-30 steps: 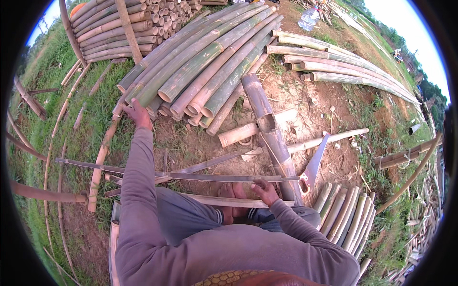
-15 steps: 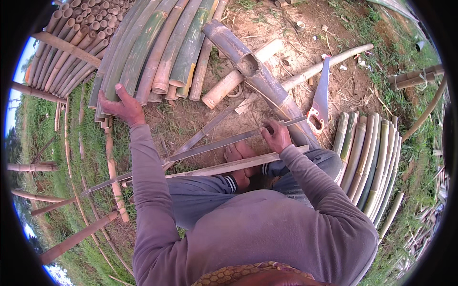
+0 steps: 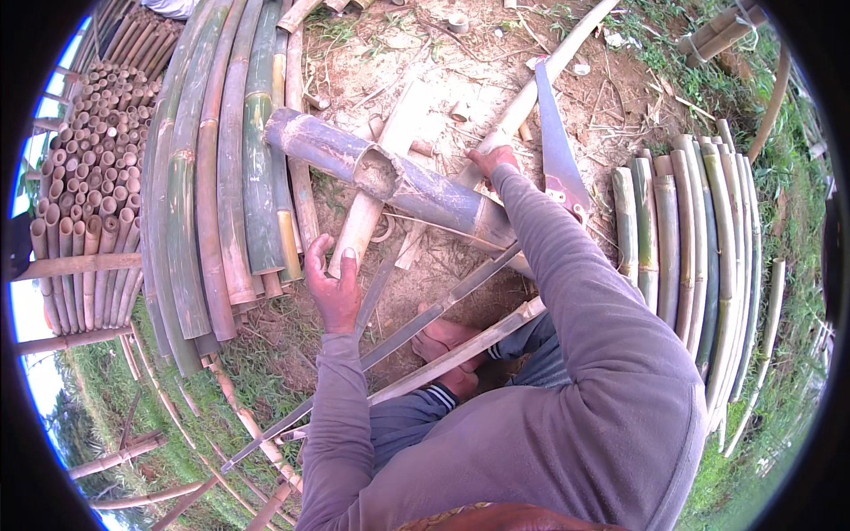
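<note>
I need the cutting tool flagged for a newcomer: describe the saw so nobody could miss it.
Start at the row of split green bamboo halves on the right. On the bare dirt just left of them lies the long grey saw blade with a pale handle, beside the right hand. It is the only flat metal piece among round bamboo.

Outdoor bamboo-working yard.
Long green bamboo poles point(image 3: 221, 177) lie side by side on bare dirt ground point(image 3: 443, 71), a stack of cut bamboo tubes point(image 3: 88, 168) stands at the left, split strips point(image 3: 691, 248) lie right, grass point(image 3: 788, 292) around.
</note>
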Motion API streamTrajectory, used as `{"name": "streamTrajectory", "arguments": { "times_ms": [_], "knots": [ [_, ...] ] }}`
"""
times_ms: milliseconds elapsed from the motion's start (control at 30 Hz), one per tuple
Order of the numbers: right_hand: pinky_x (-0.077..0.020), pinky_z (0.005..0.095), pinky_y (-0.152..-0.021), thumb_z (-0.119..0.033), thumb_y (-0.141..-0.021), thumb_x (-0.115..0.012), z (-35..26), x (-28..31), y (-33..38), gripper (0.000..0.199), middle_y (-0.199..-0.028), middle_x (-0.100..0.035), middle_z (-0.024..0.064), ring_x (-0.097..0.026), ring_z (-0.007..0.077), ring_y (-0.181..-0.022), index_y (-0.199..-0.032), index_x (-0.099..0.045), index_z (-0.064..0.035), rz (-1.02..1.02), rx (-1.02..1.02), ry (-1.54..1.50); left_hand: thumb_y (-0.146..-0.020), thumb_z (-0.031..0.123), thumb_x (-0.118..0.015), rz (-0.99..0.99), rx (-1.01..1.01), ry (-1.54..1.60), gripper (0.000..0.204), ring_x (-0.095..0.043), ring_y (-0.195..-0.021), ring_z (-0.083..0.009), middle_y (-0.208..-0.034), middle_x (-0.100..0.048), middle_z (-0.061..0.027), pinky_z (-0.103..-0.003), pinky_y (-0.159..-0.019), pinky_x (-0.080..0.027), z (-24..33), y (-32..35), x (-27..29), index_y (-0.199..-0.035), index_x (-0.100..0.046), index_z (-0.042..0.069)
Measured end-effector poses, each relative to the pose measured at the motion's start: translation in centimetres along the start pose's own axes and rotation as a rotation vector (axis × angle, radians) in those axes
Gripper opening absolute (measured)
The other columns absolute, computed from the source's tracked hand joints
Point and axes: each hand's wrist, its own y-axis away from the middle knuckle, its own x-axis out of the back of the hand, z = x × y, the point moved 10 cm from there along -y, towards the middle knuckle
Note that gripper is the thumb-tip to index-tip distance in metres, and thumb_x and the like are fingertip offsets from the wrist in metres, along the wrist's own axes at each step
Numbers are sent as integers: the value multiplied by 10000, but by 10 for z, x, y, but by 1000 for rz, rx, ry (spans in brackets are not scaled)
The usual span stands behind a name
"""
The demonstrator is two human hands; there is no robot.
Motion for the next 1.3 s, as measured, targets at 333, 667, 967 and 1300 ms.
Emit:
{"name": "streamTrajectory", "arguments": {
  "times_ms": [333, 667, 967, 1300],
  "knots": [
    [-670, 429, -775, -348, -872, -785, -107, 24, 21, 662, -1086, -720, 214, -771, 314, -866, -1321, -541, 72, -87, 269, -934, -995, 159, -755, 2, -73, -62, 447, -636, -1260, -285, -1331, -667, -172, -421, -1115, -479, 30, -4, 20, -1377, -606, -19],
    [-601, 446, -898, -311, -971, -791, -123, -122, 312, 601, -1215, -694, 172, -721, 287, -1030, -1401, -516, 5, -678, 336, -990, -776, 247, -901, -268, -406, -822, 906, -613, -1304, -357, -1422, -619, -180, -473, -1067, -452, 147, -8, 40, -1549, -458, 86],
    [-404, 542, -1143, -397, -834, -857, -119, -22, 319, 749, -1463, -575, 163, -525, 385, -1357, -1462, -558, -117, 451, 1463, 319, -742, 115, -843, -247, 119, -1175, 783, -634, -1298, -313, -1361, -675, -86, -542, -1163, -377, -21, 143, 327, -1457, -525, 151],
    [-330, 617, -1213, -522, -872, -809, -167, -97, 249, 765, -1415, -661, 34, -578, 316, -1378, -1537, -538, -256, 174, 1493, 1140, -931, 358, -777, 266, 955, -1411, 699, -432, -1525, -328, -1577, -537, -96, -664, -1217, -321, -192, 288, 506, -1559, -473, 327]
  ]
}}
